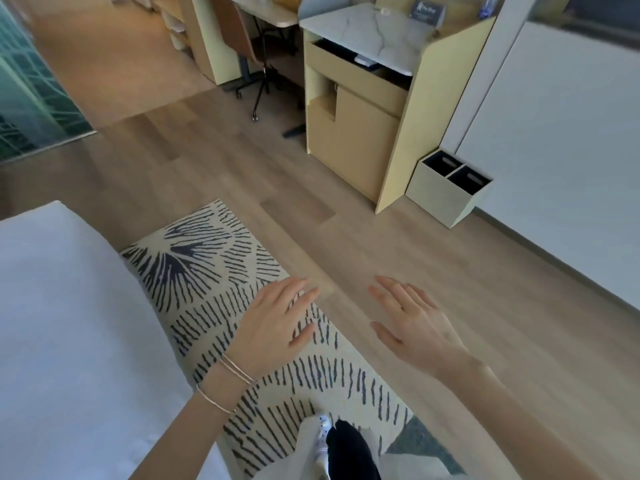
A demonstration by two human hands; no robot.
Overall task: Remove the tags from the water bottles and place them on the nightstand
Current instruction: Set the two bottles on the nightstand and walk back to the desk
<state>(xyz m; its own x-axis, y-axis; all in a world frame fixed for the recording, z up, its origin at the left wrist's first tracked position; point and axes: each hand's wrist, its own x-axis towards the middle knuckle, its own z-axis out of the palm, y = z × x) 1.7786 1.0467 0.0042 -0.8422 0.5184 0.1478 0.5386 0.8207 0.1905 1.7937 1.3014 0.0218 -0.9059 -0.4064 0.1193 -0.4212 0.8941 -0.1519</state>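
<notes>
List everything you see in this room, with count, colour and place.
White bed: one, white, lower left.
Cream rug with dark stroke pattern: one, cream and dark, floor beside bed.
Light wooden floor: one, light brown, centre.
Beige wooden cabinet with white marble top: one, beige, upper centre.
Dark printed card: one, dark, on cabinet top.
Cream two-compartment bin: one, cream, floor right of cabinet.
Brown swivel chair: one, brown, top centre.
Thin metal bracelets: at least two, pale, left wrist.
Left hand: one, open, above rug edge.
Right hand: one, open, above floor.

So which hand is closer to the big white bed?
The left hand. It's above the patterned rug beside the bed; the right hand is farther off, above the wood floor.
</notes>
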